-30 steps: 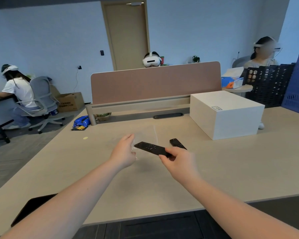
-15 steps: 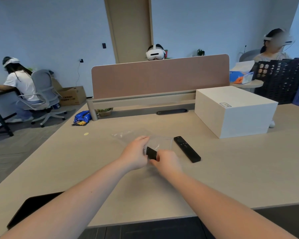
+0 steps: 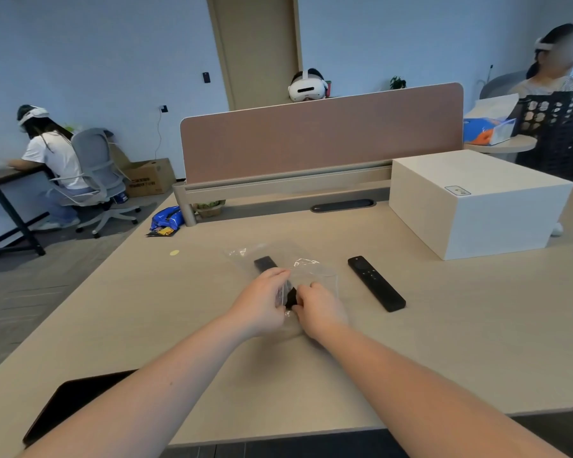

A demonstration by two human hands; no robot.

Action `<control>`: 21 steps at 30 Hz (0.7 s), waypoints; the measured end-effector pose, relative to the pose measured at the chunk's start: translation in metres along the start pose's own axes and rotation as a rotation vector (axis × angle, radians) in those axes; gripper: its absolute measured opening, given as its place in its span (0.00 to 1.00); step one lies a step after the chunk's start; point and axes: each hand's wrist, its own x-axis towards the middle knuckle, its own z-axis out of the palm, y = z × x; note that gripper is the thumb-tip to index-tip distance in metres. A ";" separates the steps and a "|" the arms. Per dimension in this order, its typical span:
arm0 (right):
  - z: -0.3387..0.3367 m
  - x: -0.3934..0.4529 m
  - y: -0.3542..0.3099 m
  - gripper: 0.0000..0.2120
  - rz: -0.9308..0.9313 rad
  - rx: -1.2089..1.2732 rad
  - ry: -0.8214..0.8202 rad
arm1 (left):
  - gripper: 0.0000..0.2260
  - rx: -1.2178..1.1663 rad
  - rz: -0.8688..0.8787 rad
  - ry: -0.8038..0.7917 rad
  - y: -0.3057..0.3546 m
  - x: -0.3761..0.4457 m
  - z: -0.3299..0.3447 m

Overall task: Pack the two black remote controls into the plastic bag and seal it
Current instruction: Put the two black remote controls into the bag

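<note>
Remote one [image 3: 268,266] lies mostly inside the plastic bag [image 3: 315,271], left of the white box [image 3: 477,200]. My left hand [image 3: 262,304] pinches the bag mouth; my right hand [image 3: 318,309] grips the remote's tail. I'd hold the mouth wide and push straight; the second remote [image 3: 376,283] waits between bag and box.

Black remotes [image 3: 375,282]; clear bag [image 3: 315,271]; beige desk [image 3: 444,325]; white box [image 3: 477,203]; dusty-pink divider [image 3: 321,133].
</note>
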 end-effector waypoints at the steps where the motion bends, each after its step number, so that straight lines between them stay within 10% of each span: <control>1: 0.001 0.001 0.000 0.09 0.009 -0.008 0.011 | 0.27 -0.002 -0.002 0.000 0.000 0.000 0.000; 10: -0.004 -0.010 0.010 0.16 -0.092 0.126 0.047 | 0.28 -0.013 -0.016 0.003 0.002 0.002 0.002; 15: -0.030 -0.033 0.058 0.14 -0.073 0.130 0.550 | 0.29 -0.008 0.008 0.027 0.003 0.001 0.004; 21: -0.046 -0.044 0.104 0.25 0.353 -0.202 0.240 | 0.29 0.005 0.043 0.079 0.011 -0.006 0.005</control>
